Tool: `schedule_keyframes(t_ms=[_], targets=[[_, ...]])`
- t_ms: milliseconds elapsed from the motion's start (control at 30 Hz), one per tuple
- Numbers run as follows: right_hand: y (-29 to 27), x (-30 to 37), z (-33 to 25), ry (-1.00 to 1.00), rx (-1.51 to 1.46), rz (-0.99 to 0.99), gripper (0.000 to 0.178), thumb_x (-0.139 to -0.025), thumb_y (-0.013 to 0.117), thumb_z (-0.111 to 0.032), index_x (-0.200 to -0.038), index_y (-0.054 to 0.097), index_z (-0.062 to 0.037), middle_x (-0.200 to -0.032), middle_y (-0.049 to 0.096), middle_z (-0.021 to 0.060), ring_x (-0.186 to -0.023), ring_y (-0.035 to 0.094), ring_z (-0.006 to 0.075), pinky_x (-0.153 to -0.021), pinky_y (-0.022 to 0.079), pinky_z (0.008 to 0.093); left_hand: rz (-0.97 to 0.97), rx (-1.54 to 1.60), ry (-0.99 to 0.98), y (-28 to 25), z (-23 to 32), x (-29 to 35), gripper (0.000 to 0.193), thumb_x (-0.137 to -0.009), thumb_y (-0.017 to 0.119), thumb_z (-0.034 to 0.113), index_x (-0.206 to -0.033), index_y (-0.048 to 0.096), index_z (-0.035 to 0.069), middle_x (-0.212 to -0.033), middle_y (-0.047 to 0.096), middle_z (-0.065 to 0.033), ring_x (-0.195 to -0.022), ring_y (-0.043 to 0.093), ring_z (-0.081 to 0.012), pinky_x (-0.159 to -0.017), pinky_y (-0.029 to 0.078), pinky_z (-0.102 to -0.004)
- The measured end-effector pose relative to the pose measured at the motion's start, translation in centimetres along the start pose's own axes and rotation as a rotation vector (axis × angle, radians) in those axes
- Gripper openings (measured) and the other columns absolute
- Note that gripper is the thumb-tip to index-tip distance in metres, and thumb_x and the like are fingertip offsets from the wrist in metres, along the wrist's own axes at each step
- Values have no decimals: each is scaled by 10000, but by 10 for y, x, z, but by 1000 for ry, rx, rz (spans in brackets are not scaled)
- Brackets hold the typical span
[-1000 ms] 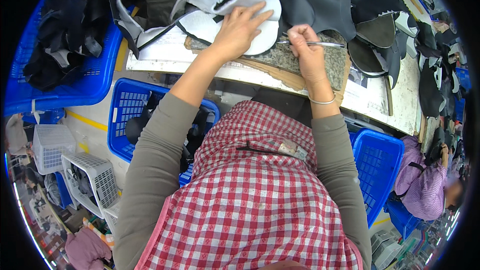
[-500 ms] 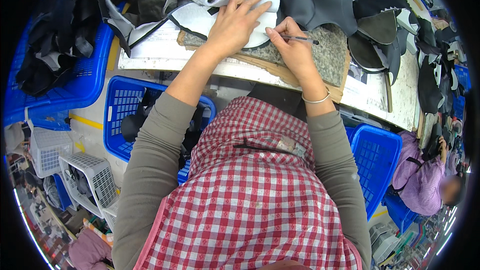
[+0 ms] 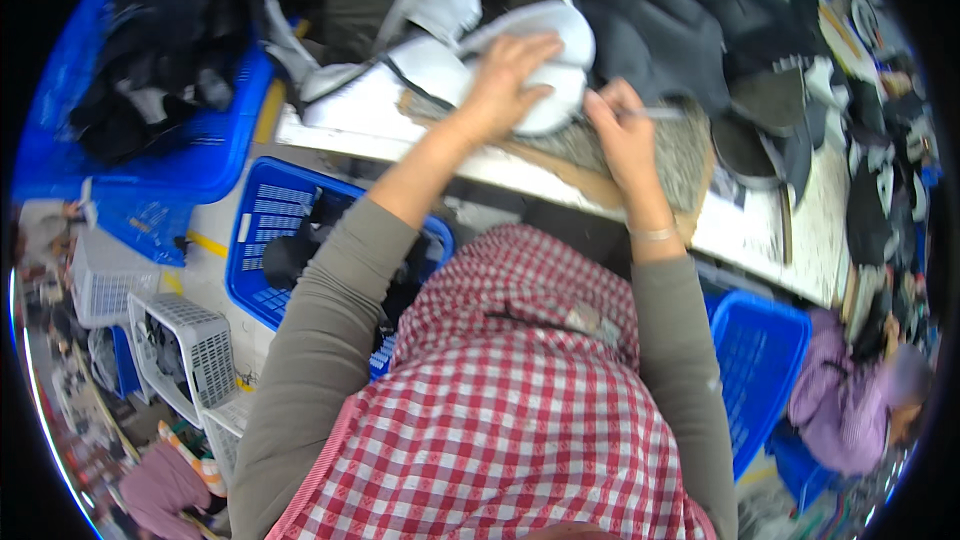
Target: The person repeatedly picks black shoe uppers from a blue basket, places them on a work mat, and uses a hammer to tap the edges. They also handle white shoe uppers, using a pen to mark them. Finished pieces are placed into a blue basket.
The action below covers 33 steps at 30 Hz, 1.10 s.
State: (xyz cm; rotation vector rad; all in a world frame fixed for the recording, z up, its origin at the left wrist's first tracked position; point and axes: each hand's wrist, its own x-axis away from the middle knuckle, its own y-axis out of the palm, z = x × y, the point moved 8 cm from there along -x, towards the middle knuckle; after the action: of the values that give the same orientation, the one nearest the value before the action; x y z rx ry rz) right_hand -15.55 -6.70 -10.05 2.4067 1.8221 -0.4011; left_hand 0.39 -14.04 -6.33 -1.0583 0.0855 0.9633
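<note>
A shoe upper with a white lining and dark edges lies at the far middle of the bench, partly over a grey stone slab. My left hand rests on that lining with its fingers stretched out. Just right of the upper's edge, my right hand is closed in a pinch on a slim pen, which sticks out to the right. The picture is blurred, and the pen's tip is hidden or too small to make out.
More black uppers are heaped along the back of the white bench. Blue baskets stand at the far left, below the bench and at the right. Grey crates sit at left. A person in purple is at right.
The whole view has shifted, so the bench and both hands appear slightly further right and lower, with more blur. The left hand still lies on the lining; the right still holds the pen.
</note>
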Motion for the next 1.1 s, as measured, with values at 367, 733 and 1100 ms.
schedule_keyframes(t_ms=[367,733,1100], targets=[[2,6,-7,16,-143,-70,328,-997,646,-94,-753,426,-108,-702,419,-77,-670,354,36,-603,321,240,95,-388,-709,-145,-73,-41,573,-804,795,256,-1259,507,61,-1117,698,-282,-1063,671,-457,-885,528,-535],[2,12,-7,-19,-154,-108,338,-981,663,-95,-741,425,-105,-676,415,-79,-646,353,27,-567,319,246,713,-769,-123,-297,6,-20,215,-872,610,69,-1078,559,101,-813,690,-197,-815,684,-434,-678,513,-554],[5,15,-7,61,28,-121,295,-977,695,-121,-766,497,-67,-679,501,-53,-650,423,29,-571,373,246,667,-616,-130,-385,-157,-136,323,-930,586,54,-1221,717,105,-1173,739,-138,-1107,692,-355,-957,539,-434]])
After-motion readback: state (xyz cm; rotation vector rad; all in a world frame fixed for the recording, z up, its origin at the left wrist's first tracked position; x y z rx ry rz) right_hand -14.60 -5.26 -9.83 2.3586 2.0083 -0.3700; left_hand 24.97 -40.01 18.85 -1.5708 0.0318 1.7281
